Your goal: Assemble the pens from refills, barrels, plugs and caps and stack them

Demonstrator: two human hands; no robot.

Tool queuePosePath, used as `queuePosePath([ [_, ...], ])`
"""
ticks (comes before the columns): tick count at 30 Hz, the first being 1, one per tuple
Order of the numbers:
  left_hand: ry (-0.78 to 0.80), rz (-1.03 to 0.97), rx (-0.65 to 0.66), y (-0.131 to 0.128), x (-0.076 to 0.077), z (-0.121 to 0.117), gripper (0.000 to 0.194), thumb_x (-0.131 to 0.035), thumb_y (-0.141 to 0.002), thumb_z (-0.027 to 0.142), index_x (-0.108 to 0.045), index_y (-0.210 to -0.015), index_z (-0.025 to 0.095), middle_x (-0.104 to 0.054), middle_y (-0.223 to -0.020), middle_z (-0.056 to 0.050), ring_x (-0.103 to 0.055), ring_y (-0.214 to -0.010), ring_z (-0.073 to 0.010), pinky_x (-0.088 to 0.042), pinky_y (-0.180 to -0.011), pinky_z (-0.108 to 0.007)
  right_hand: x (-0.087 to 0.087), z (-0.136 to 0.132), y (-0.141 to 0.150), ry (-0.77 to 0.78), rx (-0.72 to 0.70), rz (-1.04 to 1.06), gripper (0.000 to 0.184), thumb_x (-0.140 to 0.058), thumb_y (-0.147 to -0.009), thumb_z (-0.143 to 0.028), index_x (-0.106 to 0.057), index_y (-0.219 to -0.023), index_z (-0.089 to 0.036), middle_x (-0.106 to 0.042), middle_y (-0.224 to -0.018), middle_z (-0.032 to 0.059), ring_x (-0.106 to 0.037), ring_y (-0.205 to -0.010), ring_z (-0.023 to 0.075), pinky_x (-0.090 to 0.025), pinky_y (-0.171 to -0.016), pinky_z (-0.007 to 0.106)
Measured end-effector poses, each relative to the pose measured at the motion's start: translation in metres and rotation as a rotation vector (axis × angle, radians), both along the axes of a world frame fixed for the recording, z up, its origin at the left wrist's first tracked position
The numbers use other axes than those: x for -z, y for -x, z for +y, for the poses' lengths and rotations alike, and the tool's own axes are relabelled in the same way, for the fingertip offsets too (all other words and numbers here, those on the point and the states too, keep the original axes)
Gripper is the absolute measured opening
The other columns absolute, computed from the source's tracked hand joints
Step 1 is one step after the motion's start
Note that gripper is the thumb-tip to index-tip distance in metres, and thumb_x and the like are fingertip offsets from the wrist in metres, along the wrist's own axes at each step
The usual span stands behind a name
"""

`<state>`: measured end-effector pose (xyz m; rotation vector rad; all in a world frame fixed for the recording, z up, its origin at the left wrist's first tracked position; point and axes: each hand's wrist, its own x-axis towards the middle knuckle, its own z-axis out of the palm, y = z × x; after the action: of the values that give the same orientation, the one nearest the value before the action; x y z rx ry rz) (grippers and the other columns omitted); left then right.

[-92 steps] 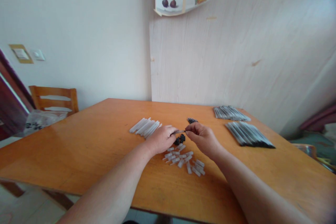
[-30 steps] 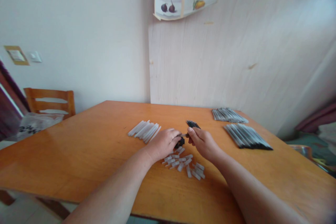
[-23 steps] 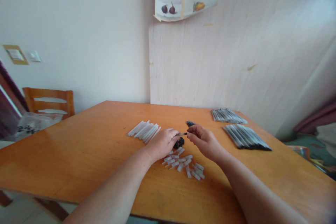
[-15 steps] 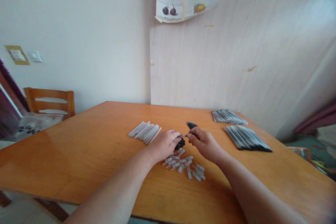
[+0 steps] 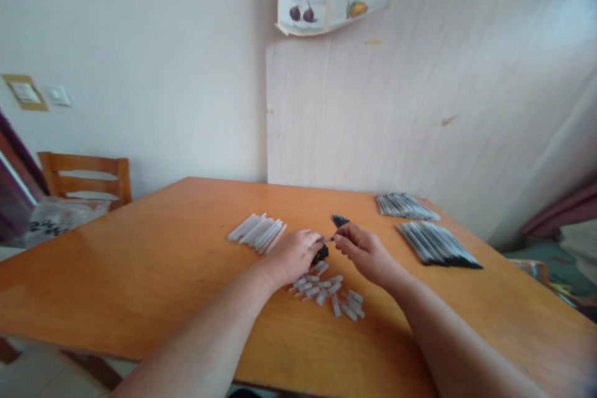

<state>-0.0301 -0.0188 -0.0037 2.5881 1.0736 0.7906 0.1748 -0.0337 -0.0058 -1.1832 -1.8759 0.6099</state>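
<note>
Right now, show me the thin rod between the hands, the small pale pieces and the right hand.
Thin rod (image 5: 329,239): head view, its exposed stretch.
Small pale pieces (image 5: 321,297): head view, one piece mid-scatter.
Right hand (image 5: 366,250): head view, near its middle, behind the thumb.

plastic bag (image 5: 69,211), dark marks (image 5: 45,225), perhaps lettering, unreadable
</note>
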Motion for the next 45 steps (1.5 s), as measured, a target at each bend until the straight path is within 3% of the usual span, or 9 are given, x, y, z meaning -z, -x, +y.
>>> queuePosePath([
  [4,0.021,-0.019,-0.002,0.0,-0.001,-0.001,0.031,-0.036,-0.097,0.034,-0.064,-0.098,0.019,-0.066,-0.092,-0.007,-0.061,-0.087,-0.018,-0.044,-0.075,-0.027,-0.003,-0.002,-0.001,-0.039,-0.008,-0.036,0.025,-0.051,-0.089,-0.041,-0.057,-0.082,-0.018,-0.057,-0.07,-0.0003,-0.05,-0.064,0.0124,-0.039,-0.058,0.024],
  [12,0.021,-0.009,0.045,0.0,-0.002,-0.002,0.03,-0.038,-0.097,0.034,-0.064,-0.099,0.019,-0.066,-0.093,-0.007,-0.061,-0.088,-0.0174,-0.043,-0.077,-0.027,0.006,0.002,0.005,0.013,0.027,-0.05,0.043,-0.038,-0.094,-0.051,-0.05,-0.068,-0.02,-0.052,-0.056,-0.0014,-0.046,-0.052,0.0118,-0.035,-0.051,0.025],
  [16,0.021,-0.015,0.025,0.001,-0.002,0.0,0.032,-0.036,-0.098,0.035,-0.063,-0.101,0.018,-0.067,-0.095,-0.008,-0.061,-0.09,-0.018,-0.044,-0.078,-0.027,-0.001,0.0,0.004,0.004,0.014,-0.02,0.044,-0.035,-0.096,-0.05,-0.053,-0.071,-0.019,-0.055,-0.062,0.0004,-0.05,-0.057,0.0122,-0.038,-0.055,0.025],
  [21,0.026,-0.011,0.013,0.002,-0.002,0.0,0.033,-0.035,-0.097,0.036,-0.063,-0.097,0.018,-0.067,-0.093,-0.007,-0.061,-0.088,-0.0179,-0.044,-0.076,-0.027,-0.006,-0.002,0.004,-0.082,0.001,-0.062,0.027,-0.048,-0.092,-0.042,-0.056,-0.081,-0.018,-0.058,-0.07,0.0007,-0.051,-0.065,0.0133,-0.039,-0.06,0.026],
  [30,0.035,-0.008,0.034,0.002,-0.003,0.001,0.029,-0.039,-0.096,0.035,-0.064,-0.097,0.019,-0.067,-0.091,-0.006,-0.061,-0.085,-0.0171,-0.043,-0.074,-0.026,0.004,0.004,0.006,-0.061,0.043,-0.16,0.04,-0.037,-0.096,-0.049,-0.051,-0.071,-0.02,-0.054,-0.059,-0.0007,-0.046,-0.055,0.0127,-0.032,-0.053,0.026],
  [37,0.086,-0.057,0.021,0.001,-0.005,-0.002,0.036,-0.035,-0.097,0.04,-0.063,-0.106,0.02,-0.068,-0.097,-0.008,-0.061,-0.092,-0.0191,-0.045,-0.08,-0.029,0.002,0.005,0.004,-0.097,0.063,-0.153,0.037,-0.04,-0.095,-0.047,-0.051,-0.072,-0.02,-0.053,-0.062,-0.0008,-0.046,-0.057,0.0127,-0.03,-0.053,0.026],
  [41,0.113,-0.031,-0.022,0.003,-0.005,-0.003,0.041,-0.03,-0.097,0.043,-0.063,-0.093,0.019,-0.067,-0.087,-0.006,-0.06,-0.083,-0.0178,-0.043,-0.072,-0.028,0.0,0.005,0.002,-0.104,0.089,-0.116,0.037,-0.04,-0.096,-0.046,-0.048,-0.07,-0.021,-0.047,-0.058,-0.0026,-0.042,-0.055,0.0121,-0.029,-0.052,0.026],
  [45,0.118,-0.047,-0.05,0.003,-0.003,-0.002,0.036,-0.037,-0.095,0.041,-0.062,-0.085,0.019,-0.066,-0.08,-0.004,-0.058,-0.076,-0.0164,-0.042,-0.066,-0.026,0.001,0.006,0.001,-0.093,0.092,-0.081,0.036,-0.04,-0.096,-0.045,-0.047,-0.07,-0.021,-0.047,-0.058,-0.0027,-0.042,-0.054,0.0121,-0.029,-0.051,0.025],
])
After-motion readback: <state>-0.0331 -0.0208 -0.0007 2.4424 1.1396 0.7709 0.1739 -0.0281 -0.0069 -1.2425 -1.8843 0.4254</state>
